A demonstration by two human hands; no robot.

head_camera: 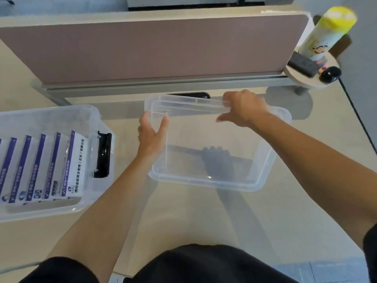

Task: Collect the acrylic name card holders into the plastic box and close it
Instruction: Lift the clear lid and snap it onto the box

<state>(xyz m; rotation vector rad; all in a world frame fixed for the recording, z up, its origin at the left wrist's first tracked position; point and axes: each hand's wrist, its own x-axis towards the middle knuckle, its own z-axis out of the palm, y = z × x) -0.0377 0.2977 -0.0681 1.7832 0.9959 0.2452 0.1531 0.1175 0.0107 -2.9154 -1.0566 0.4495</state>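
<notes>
1. Name card holders [78, 160] stand in a row inside the plastic box [51, 119] at the left of the desk [183, 217]. They are well apart from both hands, and no finger touches them.
2. Clear lid [214, 139] is held over mid desk, to the right of the box. Left hand [152, 133] grasps its far-left corner, thumb inside the rim and fingers outside. Right hand [244, 108] curls its fingers over the far rim, grasping it.
3. Lid is tilted, far edge raised and near edge lower. Contact with the desk: cannot tell.
4. Edges: the box's right end carries a black latch [104, 155], with a strip of bare desk between the latch and the lid's left edge. Partition panel [153, 48] stands near, behind the lid's far edge. Bare desk lies on the lid's near side.
5. Counts: six holders visible, each with a purple stripe, the leftmost cut by the frame edge. One box, one lid, one latch seen. Round shelf [295, 74] at far right holds one yellow-capped bottle [324, 33].
</notes>
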